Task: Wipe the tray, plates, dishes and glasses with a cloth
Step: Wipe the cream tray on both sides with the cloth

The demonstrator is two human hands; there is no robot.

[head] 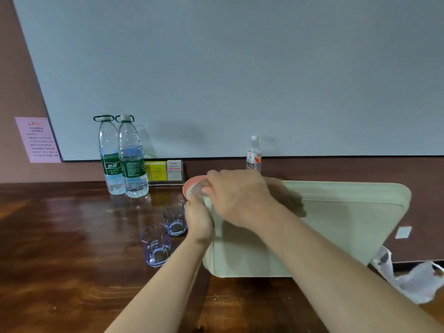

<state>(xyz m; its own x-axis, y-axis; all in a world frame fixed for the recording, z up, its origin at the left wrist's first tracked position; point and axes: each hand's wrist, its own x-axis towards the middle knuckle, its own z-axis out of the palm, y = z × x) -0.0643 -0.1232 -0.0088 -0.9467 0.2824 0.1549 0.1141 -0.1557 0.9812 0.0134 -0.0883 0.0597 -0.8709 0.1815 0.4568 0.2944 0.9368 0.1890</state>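
**Pink dish held up between both hands**

The pink dish (189, 186) is tilted on edge above the far left corner of the pale green tray (348, 212). My left hand (198, 218) grips it from below, fingers curled round its lower rim. My right hand (237, 195) lies over it from the right, fingers bent onto a pale cloth (198, 189) pressed against the dish's face. Just left of my left wrist stand two clear glasses (157, 245) on the wooden table (60, 236). Behind them are two large water bottles (123, 159); a small bottle (254, 155) stands by the wall.
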